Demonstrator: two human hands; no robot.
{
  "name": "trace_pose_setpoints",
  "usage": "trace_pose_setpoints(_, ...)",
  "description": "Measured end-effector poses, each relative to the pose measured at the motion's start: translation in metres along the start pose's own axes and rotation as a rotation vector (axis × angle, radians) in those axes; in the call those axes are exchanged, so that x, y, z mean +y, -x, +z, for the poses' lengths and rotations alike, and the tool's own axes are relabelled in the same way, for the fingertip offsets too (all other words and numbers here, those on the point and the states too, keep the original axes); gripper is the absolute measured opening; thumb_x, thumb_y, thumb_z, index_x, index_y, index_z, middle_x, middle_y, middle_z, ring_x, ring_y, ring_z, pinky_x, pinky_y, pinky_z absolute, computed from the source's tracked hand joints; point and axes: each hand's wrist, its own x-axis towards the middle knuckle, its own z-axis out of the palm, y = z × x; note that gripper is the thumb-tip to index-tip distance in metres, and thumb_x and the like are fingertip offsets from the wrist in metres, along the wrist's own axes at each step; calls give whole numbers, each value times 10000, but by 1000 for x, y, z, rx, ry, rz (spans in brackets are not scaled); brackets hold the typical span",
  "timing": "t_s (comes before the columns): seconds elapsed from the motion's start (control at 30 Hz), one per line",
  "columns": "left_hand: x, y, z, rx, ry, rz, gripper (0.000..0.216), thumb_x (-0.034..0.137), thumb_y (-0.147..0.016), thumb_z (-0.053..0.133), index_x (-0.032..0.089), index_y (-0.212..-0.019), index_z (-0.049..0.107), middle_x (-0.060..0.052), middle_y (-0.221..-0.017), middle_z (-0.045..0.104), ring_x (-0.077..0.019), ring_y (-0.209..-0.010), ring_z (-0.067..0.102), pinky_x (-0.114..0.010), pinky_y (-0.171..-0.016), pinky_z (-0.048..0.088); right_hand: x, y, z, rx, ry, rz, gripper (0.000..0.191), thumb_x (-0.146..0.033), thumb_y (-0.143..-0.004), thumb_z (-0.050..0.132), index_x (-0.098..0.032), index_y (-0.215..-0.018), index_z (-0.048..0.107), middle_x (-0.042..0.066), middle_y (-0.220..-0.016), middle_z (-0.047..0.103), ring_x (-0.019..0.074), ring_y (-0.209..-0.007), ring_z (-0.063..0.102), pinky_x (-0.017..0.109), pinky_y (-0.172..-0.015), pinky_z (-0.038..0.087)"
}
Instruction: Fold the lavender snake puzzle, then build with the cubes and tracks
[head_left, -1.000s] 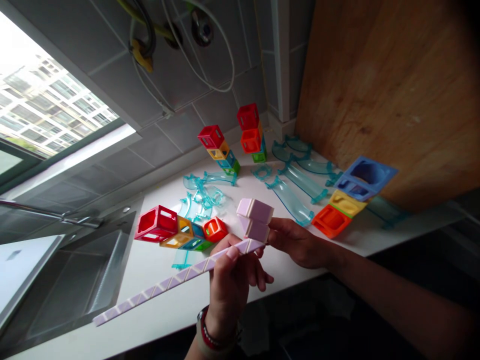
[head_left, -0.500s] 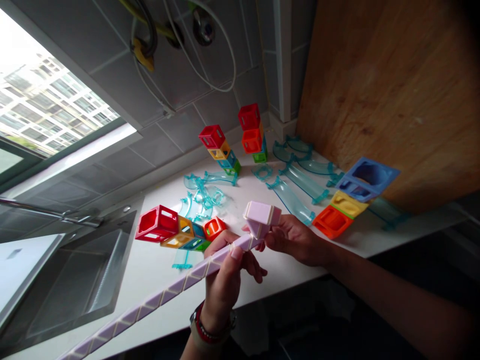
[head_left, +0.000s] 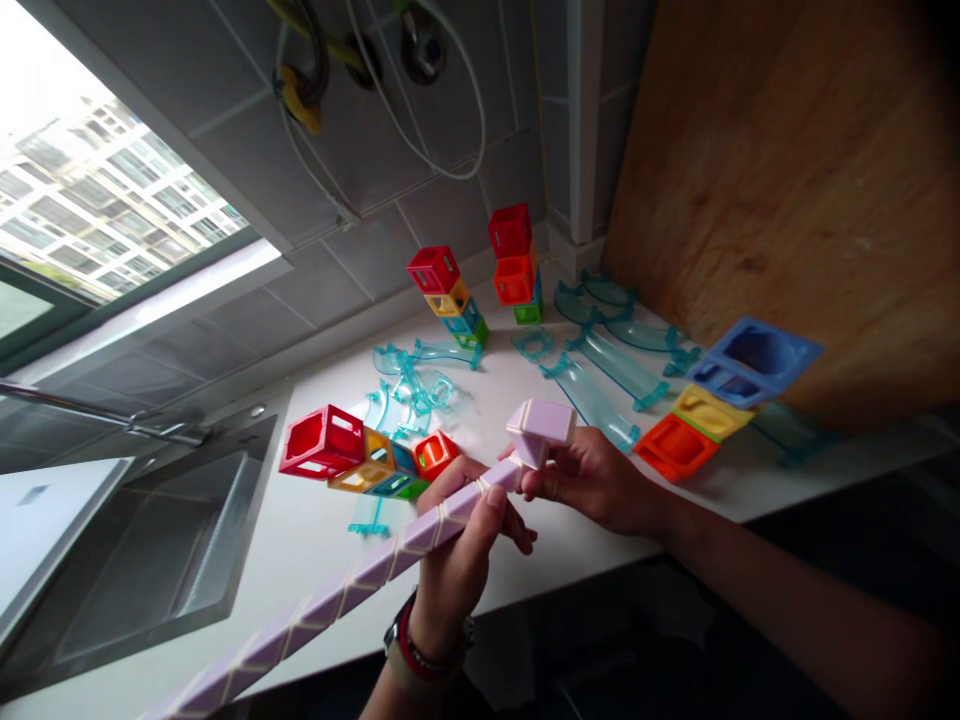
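The left hand [head_left: 461,560] and the right hand [head_left: 600,485] are both engaged on one lilac jointed bar [head_left: 360,585], held above the white table [head_left: 510,380]. The left hand grips the straight run, thumb on top and fingers passing beneath. The right hand pinches the bar just under its folded end [head_left: 544,422]; the exact contact of the rear fingers is hidden. Compared with a second ago, the folded end shows differently: two offset blocks were then visible, whereas a single wide block now stands over a narrow wedge. Whether one joint has turned or the whole bar has been rolled cannot be established. The long run has also swung toward the camera; its far tip, formerly in view near the sink, is now cut off by the lower edge of the frame. In the inspector's judgement, handling is concentrated at the folded end, with the left hand serving as steady support and the long tail unsupported. The red-topped tower [head_left: 367,465] beside the left hand, the blue-topped tower [head_left: 709,410] near the right hand and the turquoise track pieces [head_left: 592,400] keep their places relative to one another, apparently undisturbed.
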Motion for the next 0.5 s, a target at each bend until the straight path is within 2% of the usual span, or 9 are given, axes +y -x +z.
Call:
trace_pose_setpoints(0.13, -4, 1, 2, 85, -197, 81, 274, 378, -962, 665, 172, -794, 595, 12, -562, 646, -170, -524, 684, -277, -559, 570, -1, 0, 0, -21, 103, -44, 189, -315, -930, 749, -157, -1029, 720, 33, -914, 682, 153, -790, 672, 270, -724, 585)
trace_pose_setpoints(0.23, -4, 0, 5, 161, -305, 98, 298, 383, -964, 656, 181, -764, 567, 18, -532, 628, -164, -522, 679, -241, -526, 518, -1, 0, 0, 31, 372, -186, 148, -248, -929, 736, -167, -1052, 749, 49, -946, 680, 175, -839, 686, 284, -757, 576)
trace_pose_setpoints(0.33, -3, -1, 7, 199, -409, 123, 319, 365, -978, 632, 191, -728, 538, 31, -534, 600, -128, -502, 619, -218, -510, 466, 3, 3, 1, 139, 667, -401, 286, -174, -923, 726, -211, -1205, 748, 64, -1027, 673, 181, -906, 687, 281, -805, 564)
trace_pose_setpoints(0.43, -2, -1, 7, 221, -492, 188, 361, 350, -983, 608, 194, -675, 504, 36, -565, 526, -105, -505, 512, -220, -503, 412, 9, 10, 3, 171, 819, -622, 444, -164, -978, 653, -229, -1416, 636, 99, -1130, 658, 200, -1015, 678, 295, -876, 568)
trace_pose_setpoints(0.5, 1, -1, 6, 223, -521, 205, 359, 355, -981, 599, 193, -675, 504, 29, -609, 499, -110, -545, 480, -228, -521, 404, 10, 14, 5, 161, 870, -711, 489, -175, -1010, 600, -226, -1495, 561, 126, -1206, 646, 223, -1116, 657, 321, -945, 561)
